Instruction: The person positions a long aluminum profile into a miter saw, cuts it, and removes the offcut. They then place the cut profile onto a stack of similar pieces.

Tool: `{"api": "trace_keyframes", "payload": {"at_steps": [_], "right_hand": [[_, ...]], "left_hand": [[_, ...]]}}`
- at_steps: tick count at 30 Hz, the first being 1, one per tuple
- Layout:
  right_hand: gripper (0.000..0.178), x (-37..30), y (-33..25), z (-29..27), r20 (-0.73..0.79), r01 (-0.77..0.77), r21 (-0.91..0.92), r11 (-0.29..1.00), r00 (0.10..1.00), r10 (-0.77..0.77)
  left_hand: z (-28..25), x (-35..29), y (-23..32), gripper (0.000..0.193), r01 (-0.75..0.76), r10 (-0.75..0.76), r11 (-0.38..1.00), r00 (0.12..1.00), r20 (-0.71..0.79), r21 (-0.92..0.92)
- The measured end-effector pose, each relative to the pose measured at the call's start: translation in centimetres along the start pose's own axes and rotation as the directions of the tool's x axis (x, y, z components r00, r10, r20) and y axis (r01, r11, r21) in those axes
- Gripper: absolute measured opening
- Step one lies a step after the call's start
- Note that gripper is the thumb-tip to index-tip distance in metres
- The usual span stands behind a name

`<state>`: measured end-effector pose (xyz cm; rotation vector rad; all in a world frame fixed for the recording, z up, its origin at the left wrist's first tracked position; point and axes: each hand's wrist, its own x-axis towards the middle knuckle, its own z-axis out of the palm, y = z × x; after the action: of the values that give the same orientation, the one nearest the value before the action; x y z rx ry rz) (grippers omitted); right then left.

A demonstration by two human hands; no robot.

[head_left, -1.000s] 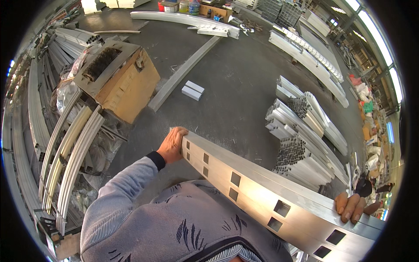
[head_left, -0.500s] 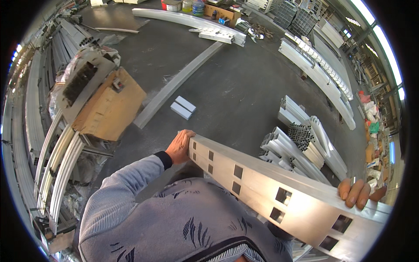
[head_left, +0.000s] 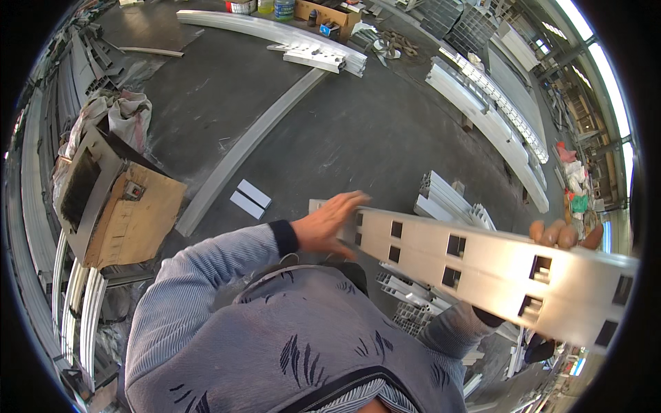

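A long silver aluminium profile point(head_left: 427, 255) with paired square holes along its face slants across in front of me. At its left end is my left hand point(head_left: 323, 224), slightly blurred, the fingers stretched out across the upper edge and the thumb apart below. Whether it touches the metal I cannot tell. Farther right, the fingers of my right hand point(head_left: 561, 234) curl over the profile's top edge and grip it; the profile hides the palm, while part of the right forearm shows beneath.
Two short white pieces point(head_left: 250, 198) lie on the floor beside a long flat bar point(head_left: 248, 148). A wooden-faced box point(head_left: 138, 217) stands left, above bundled profiles. Stacked profiles point(head_left: 454, 199) lie behind the held one. Long white profiles point(head_left: 482, 117) rest farther right; more point(head_left: 268, 34) lie at the back.
My left hand has moved right and its fingers have straightened from their grip on the profile's end. The profile has swung more level, and the view has turned to the right.
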<state>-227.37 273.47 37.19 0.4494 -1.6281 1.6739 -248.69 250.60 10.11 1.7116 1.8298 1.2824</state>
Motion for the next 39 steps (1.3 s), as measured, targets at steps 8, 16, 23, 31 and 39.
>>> {"api": "trace_keyframes", "payload": {"at_steps": [8, 16, 23, 31, 39], "right_hand": [[0.094, 8.4, 16.0, -10.8, -0.270, 0.041, 0.369, 0.929, 0.961, 0.065], [0.087, 14.5, 29.9, -27.5, -0.260, -0.238, 0.155, 0.959, 0.927, 0.272], [0.082, 17.1, 39.7, -38.1, -0.270, -0.423, -0.045, 0.905, 0.877, 0.396], [0.075, 26.5, 50.2, -43.3, -0.311, -0.608, -0.179, 0.774, 0.781, 0.542], [0.083, 39.0, 59.2, -45.7, -0.051, -0.792, -0.248, 0.558, 0.585, 0.809]], "left_hand": [[-5.9, 32.0, 11.4, 0.122, -0.657, 0.572, 0.751, 0.598, -0.561, 0.065], [-7.6, 49.8, 8.2, 0.083, -0.391, 0.293, 0.919, 0.770, -0.566, -0.056], [-10.9, 58.7, -1.3, 0.084, -0.293, 0.139, 0.926, 0.849, -0.509, -0.236], [-19.4, 69.1, -14.5, 0.082, -0.228, -0.040, 0.852, 0.869, -0.493, -0.471], [-24.9, 75.0, -29.3, 0.090, -0.188, -0.236, 0.707, 0.846, -0.478, -0.682]]}}
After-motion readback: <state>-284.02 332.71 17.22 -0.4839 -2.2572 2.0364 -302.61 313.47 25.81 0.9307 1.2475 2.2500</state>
